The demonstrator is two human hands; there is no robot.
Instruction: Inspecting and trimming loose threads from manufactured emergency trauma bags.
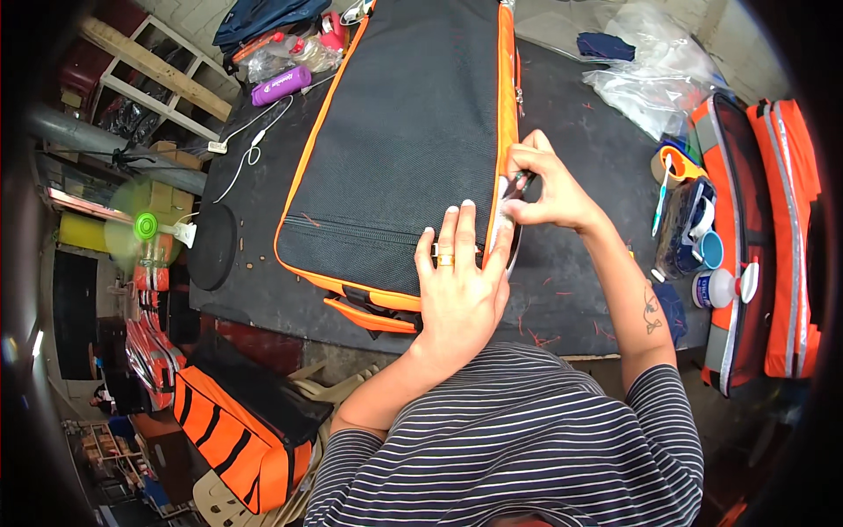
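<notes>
A large black fabric bag (395, 132) with orange edging lies on the dark table, a zipper (351, 230) running across its near end. My left hand (461, 285) rests flat on the bag's near right corner, its fingers stretched out and a ring on one of them. At the right orange edge, just beyond it, my right hand (553, 189) is closed around a small dark tool (520, 184), mostly hidden by the fingers. The tool's tip meets a pale strip along the bag's side. Its exact kind is too covered to make out.
Red thread scraps lie on the dark table (580, 263). To the right are a tape roll (672, 165), a white bottle (716, 288) and orange bags (790, 237). Clear plastic (654, 70) lies far right. A purple cylinder (281, 86), cables and a green fan (146, 227) are left.
</notes>
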